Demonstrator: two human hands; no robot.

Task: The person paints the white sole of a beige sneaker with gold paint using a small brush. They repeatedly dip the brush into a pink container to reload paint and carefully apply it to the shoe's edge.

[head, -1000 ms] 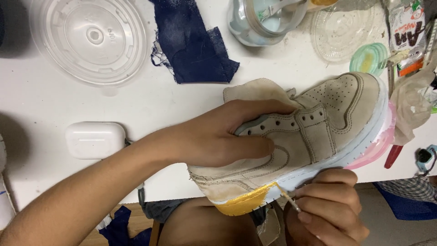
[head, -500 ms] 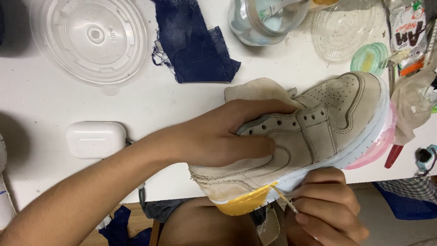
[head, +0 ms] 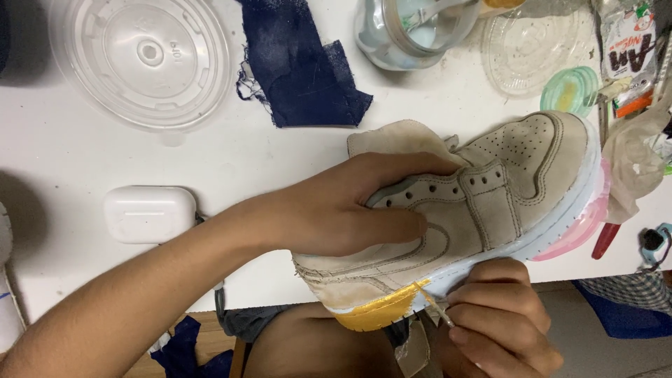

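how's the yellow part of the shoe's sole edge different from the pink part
The yellow part sits at the heel end of the shoe, beside the right hand and its thin brush; the pink part curves round the toe end, away from both hands. The yellow is solid and opaque; the pink looks paler and softer. The left hand grips the upper between them. Both are coloured stretches of an otherwise white sole edge.

The left hand [head: 350, 213] reaches in from the lower left, forearm bare, fingers curled in a firm grip. The right hand [head: 500, 315] sits low, fingers pinched tight.
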